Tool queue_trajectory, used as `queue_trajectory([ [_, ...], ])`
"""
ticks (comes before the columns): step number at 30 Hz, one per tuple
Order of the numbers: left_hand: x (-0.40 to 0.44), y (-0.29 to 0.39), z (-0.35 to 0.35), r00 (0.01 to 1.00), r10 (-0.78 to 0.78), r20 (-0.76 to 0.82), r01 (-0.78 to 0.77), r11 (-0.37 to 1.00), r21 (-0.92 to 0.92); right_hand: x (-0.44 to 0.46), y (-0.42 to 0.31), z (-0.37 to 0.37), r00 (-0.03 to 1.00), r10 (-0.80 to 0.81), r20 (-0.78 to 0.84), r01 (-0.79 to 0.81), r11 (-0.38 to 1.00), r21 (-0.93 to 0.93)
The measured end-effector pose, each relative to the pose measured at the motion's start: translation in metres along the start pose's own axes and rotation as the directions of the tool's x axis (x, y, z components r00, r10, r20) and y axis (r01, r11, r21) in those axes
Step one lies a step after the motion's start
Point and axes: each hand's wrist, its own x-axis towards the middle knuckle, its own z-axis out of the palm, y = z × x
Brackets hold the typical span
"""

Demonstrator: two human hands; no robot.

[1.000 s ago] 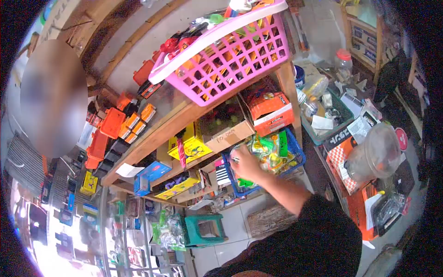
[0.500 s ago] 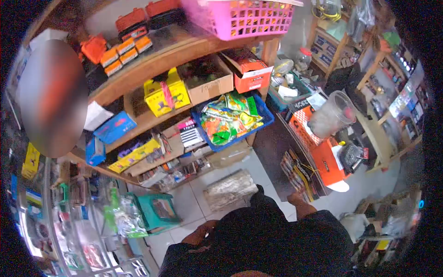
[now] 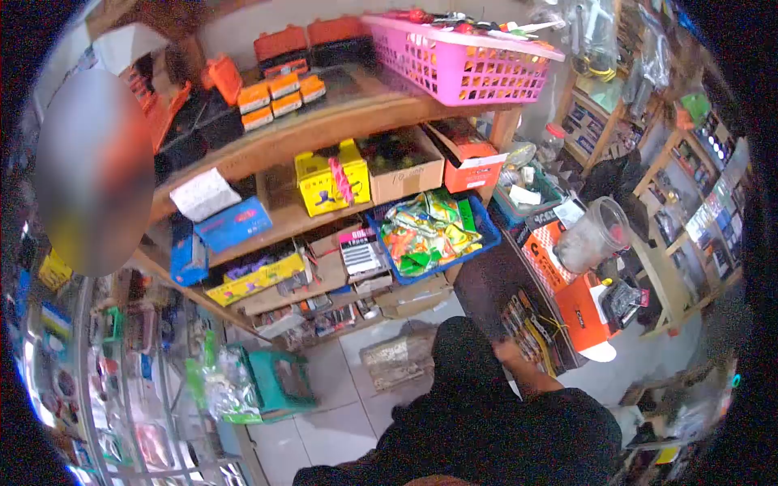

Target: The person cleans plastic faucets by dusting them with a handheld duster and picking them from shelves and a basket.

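Observation:
My right hand [image 3: 510, 356] hangs low beside my dark clothing, close to a rack of long packaged items [image 3: 531, 332] on the side of the dark cabinet; its fingers are too small and dim to read. My left hand is out of view. In front, a blue basket [image 3: 490, 234] full of green and orange packets sits on the lower shelf. Left of it are a cardboard box [image 3: 409, 178] and a yellow box [image 3: 312, 182] with a pink twisted thing on it.
A pink basket [image 3: 450, 69] of tools stands on the top shelf [image 3: 348, 121]. A clear jar [image 3: 587, 243] and an orange box [image 3: 583, 308] are on the right. On the tiled floor [image 3: 324, 429] are a teal stool [image 3: 279, 381] and a worn block [image 3: 397, 360].
My right hand has left the blue basket and dropped to my side. My left hand showed half a second ago and is now gone from view. The view has shifted.

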Motion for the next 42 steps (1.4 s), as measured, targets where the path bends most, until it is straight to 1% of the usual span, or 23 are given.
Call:
queue_trajectory([
  [1,0.010,0.017,-0.004,0.999,0.030,0.010,-0.030,0.999,0.028,0.053,-0.002,0.052,0.960,-0.275,-0.058,0.279,0.905,0.322],
  [2,0.019,0.033,-0.004,0.998,0.054,0.022,-0.055,0.997,0.055,0.028,-0.034,0.032,0.960,-0.275,-0.063,0.279,0.897,0.344],
  [4,0.036,0.065,0.003,0.995,0.086,0.047,-0.090,0.991,0.102,-0.056,-0.143,0.019,0.904,-0.211,-0.372,0.095,0.947,-0.307],
  [5,0.045,0.084,0.008,0.993,0.101,0.057,-0.107,0.987,0.123,-0.063,-0.156,0.013,0.908,-0.207,-0.365,0.101,0.952,-0.287],
  [7,0.067,0.132,0.006,0.988,0.136,0.068,-0.146,0.975,0.168,-0.057,-0.183,0.004,0.999,-0.024,-0.045,0.014,0.978,-0.210],
  [12,0.127,0.285,-0.039,0.959,0.251,0.129,-0.279,0.911,0.304,0.026,-0.197,0.008,0.999,-0.017,0.031,0.020,0.994,-0.108],
  [14,0.128,0.358,-0.063,0.946,0.281,0.161,-0.321,0.876,0.360,0.075,-0.154,0.069,0.916,-0.391,-0.092,0.366,0.906,-0.211],
  [15,0.122,0.390,-0.070,0.942,0.287,0.176,-0.334,0.862,0.381,0.085,-0.171,0.064,0.914,-0.396,-0.090,0.375,0.908,-0.186],
  [17,0.095,0.433,-0.065,0.939,0.274,0.210,-0.337,0.854,0.395,0.099,-0.188,0.030,0.857,-0.485,0.174,0.502,0.862,-0.069],
  [22,0.052,0.588,-0.046,0.897,0.300,0.326,-0.422,0.799,0.427,0.120,-0.239,-0.041,0.430,-0.666,0.610,0.658,0.693,0.293],
  [24,0.052,0.659,-0.026,0.871,0.313,0.378,-0.465,0.772,0.433,0.127,-0.240,-0.054,0.192,-0.698,0.690,0.650,0.617,0.443],
  [27,0.016,0.672,-0.019,0.831,0.320,0.454,-0.518,0.742,0.425,0.137,-0.288,-0.074,-0.196,-0.684,0.703,0.551,0.516,0.656],
  [28,0.005,0.680,-0.014,0.820,0.322,0.473,-0.531,0.737,0.418,0.127,-0.290,-0.073,-0.328,-0.660,0.676,0.495,0.489,0.718],
  [29,-0.046,0.700,-0.014,0.827,0.316,0.464,-0.520,0.744,0.420,0.063,-0.306,-0.145,-0.340,-0.658,0.672,0.489,0.486,0.724],
  [30,-0.081,0.747,-0.007,0.783,0.366,0.503,-0.598,0.663,0.450,-0.002,-0.381,-0.254,0.056,-0.832,0.551,0.828,0.347,0.440],
  [32,-0.133,0.822,-0.010,0.665,0.458,0.590,-0.733,0.552,0.397,-0.029,-0.430,-0.311,-0.111,-0.850,0.515,0.700,0.301,0.648],
  [34,-0.172,0.856,-0.028,0.470,0.600,0.647,-0.865,0.458,0.204,-0.070,-0.464,-0.398,-0.110,-0.842,0.528,0.781,0.256,0.571],
  [36,-0.194,0.883,-0.046,0.243,0.778,0.580,-0.955,0.295,0.004,-0.089,-0.480,-0.440,-0.216,-0.927,0.305,0.845,-0.021,0.535],
  [37,-0.200,0.893,-0.054,0.141,0.859,0.493,-0.976,0.203,-0.075,-0.097,-0.487,-0.456,-0.277,-0.959,0.052,0.833,-0.213,0.510],
  [38,-0.210,0.912,-0.057,0.145,0.897,0.418,-0.988,0.111,0.104,-0.103,-0.494,-0.467,-0.333,-0.921,-0.203,0.811,-0.390,0.437],
  [40,-0.213,0.947,-0.057,0.092,0.975,0.201,-0.838,-0.033,0.545,-0.107,-0.512,-0.474,-0.410,-0.742,-0.530,0.860,-0.509,0.046],
  [41,-0.208,0.961,-0.058,0.010,0.997,0.078,-0.642,-0.053,0.765,-0.106,-0.524,-0.479,-0.410,-0.744,-0.529,0.858,-0.511,0.054],
  [42,-0.195,0.978,-0.064,-0.022,1.000,-0.022,-0.632,0.003,0.775,-0.104,-0.537,-0.486,-0.431,-0.725,-0.537,0.893,-0.427,-0.140],
])
